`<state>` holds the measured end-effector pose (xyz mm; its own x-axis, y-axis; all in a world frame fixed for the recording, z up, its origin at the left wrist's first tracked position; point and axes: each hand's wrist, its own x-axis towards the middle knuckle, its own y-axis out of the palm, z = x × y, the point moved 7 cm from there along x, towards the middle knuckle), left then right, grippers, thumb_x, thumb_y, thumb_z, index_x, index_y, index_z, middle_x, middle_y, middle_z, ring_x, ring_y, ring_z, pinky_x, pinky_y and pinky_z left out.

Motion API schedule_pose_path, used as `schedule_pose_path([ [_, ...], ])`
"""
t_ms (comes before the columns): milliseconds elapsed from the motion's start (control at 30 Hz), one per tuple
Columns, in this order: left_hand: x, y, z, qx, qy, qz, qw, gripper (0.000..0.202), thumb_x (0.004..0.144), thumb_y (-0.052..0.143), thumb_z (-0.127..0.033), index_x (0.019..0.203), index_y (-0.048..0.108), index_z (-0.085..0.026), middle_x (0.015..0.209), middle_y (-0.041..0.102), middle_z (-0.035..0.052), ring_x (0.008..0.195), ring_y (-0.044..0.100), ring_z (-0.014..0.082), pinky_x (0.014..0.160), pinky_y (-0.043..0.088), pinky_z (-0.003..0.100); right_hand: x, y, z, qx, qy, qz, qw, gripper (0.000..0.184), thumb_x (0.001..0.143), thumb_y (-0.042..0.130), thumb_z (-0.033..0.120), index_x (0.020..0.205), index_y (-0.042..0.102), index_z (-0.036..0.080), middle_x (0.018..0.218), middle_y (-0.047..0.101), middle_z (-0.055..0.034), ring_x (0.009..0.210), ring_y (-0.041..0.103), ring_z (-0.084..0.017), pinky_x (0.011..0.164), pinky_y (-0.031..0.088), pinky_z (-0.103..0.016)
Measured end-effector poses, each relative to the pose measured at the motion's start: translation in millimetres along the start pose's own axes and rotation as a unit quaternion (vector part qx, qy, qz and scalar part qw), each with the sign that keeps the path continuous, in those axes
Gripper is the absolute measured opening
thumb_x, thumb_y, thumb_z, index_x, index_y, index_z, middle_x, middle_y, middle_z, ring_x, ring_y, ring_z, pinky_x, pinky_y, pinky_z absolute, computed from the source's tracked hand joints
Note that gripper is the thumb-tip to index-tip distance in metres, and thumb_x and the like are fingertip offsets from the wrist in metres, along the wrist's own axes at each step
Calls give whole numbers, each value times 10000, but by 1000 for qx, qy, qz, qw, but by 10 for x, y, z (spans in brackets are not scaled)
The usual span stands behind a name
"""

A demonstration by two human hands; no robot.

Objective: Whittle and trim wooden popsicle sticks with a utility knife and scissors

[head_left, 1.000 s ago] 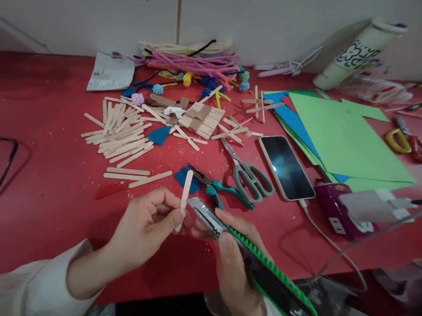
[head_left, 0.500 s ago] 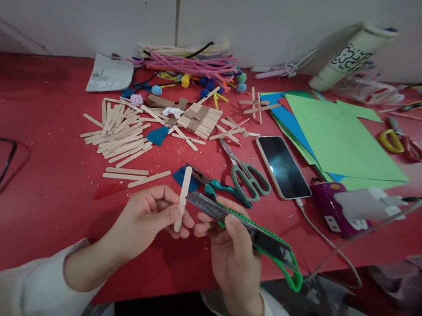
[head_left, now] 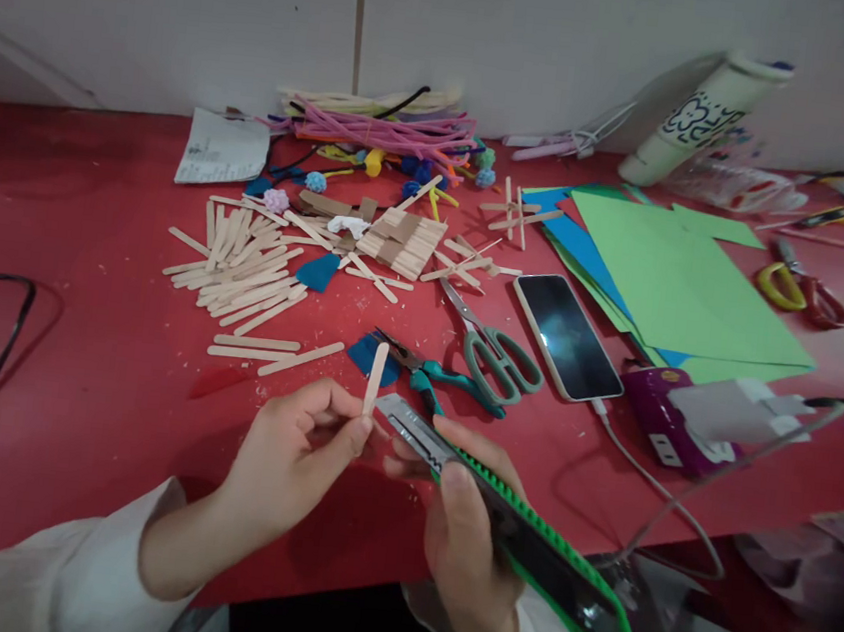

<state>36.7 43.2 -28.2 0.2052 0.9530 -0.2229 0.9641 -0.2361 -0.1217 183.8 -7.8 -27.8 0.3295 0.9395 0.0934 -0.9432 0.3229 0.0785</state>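
Observation:
Between thumb and fingers, my left hand (head_left: 293,463) pinches a wooden craft stick (head_left: 376,377) that points upward, its lower end hidden in the grip. A green box cutter (head_left: 521,518) lies in my right hand (head_left: 469,547), fingers closed around its body and thumb on top. Its blade tip is close beside the stick; whether they touch I cannot tell. Just beyond both hands are teal-handled pliers (head_left: 452,380) and a scrap of blue felt (head_left: 369,356). Several loose craft sticks (head_left: 257,343) lie left of them.
A heap of craft sticks (head_left: 246,267), grey-handled scissors (head_left: 503,365) and a charging phone (head_left: 568,338) cover the middle of the red table (head_left: 75,320). Green paper (head_left: 683,273), a purple power adapter (head_left: 660,411) and a tumbler (head_left: 703,119) stand right. Pipe cleaners (head_left: 382,126) lie behind.
My right hand has turned the box cutter so its handle end swings down and nearer. The stick has slid lower in my left hand's pinch and tilts slightly right.

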Motion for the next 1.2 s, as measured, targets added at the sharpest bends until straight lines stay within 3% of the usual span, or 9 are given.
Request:
schedule_pose_path([
  [233, 30, 43, -2, -89, -45, 56, 993, 152, 754, 621, -245, 653, 535, -171, 571, 653, -10, 518, 597, 98, 532, 478, 207, 28, -22, -115, 43, -28, 19, 999, 212, 913, 478, 271, 1069, 618, 244, 824, 726, -17, 635, 705, -165, 596, 609, -306],
  [367, 50, 78, 27, -147, -79, 79, 983, 184, 733, 654, -251, 641, 522, -162, 577, 674, 8, 510, 611, 98, 520, 473, 200, 76, 5, -183, 124, 39, 5, 991, 193, 889, 510, 293, 1007, 642, 215, 756, 729, -20, 579, 692, -159, 568, 602, -300],
  [500, 75, 115, 56, -191, -106, 89, 972, 205, 693, 697, -267, 645, 532, -155, 563, 677, 3, 483, 614, 96, 493, 471, 188, 132, 70, -249, 227, 118, -7, 967, 160, 830, 572, 312, 932, 651, 218, 693, 730, -6, 516, 672, -143, 483, 578, -253],
  [633, 74, 88, 81, -182, -114, 67, 974, 182, 697, 690, -249, 668, 538, -153, 584, 691, 1, 485, 624, 95, 499, 483, 185, 180, 117, -334, 281, 189, -9, 941, 144, 764, 643, 306, 864, 665, 203, 664, 735, -12, 491, 663, -108, 479, 560, -179],
  [767, 71, 40, 91, -147, -106, 37, 983, 150, 707, 669, -214, 679, 535, -153, 596, 693, -10, 515, 640, 89, 524, 496, 171, 194, 138, -357, 296, 206, -8, 933, 139, 751, 659, 299, 845, 666, 196, 658, 735, -22, 503, 668, -104, 483, 556, -165],
  [967, 100, 24, 109, -129, -114, 21, 985, 137, 708, 638, -190, 662, 513, -158, 586, 691, -18, 495, 635, 81, 485, 475, 151, 200, 11, -192, 218, 89, -16, 972, 171, 838, 569, 315, 953, 657, 226, 692, 732, 2, 535, 677, -117, 526, 572, -218],
  [1067, 99, 25, 119, -135, -122, 25, 983, 143, 725, 609, -190, 664, 481, -171, 612, 709, -6, 466, 618, 76, 424, 424, 136, 214, -141, -57, 104, -12, -29, 994, 200, 878, 517, 317, 996, 649, 224, 706, 719, 8, 559, 676, -133, 542, 569, -254],
  [1200, 96, 30, 96, -126, -110, 35, 985, 151, 719, 600, -216, 647, 478, -166, 575, 689, -7, 420, 565, 55, 383, 361, 120, 206, -214, 122, -43, -122, -17, 991, 217, 876, 530, 332, 1023, 643, 221, 742, 714, 2, 583, 675, -140, 571, 564, -273],
])
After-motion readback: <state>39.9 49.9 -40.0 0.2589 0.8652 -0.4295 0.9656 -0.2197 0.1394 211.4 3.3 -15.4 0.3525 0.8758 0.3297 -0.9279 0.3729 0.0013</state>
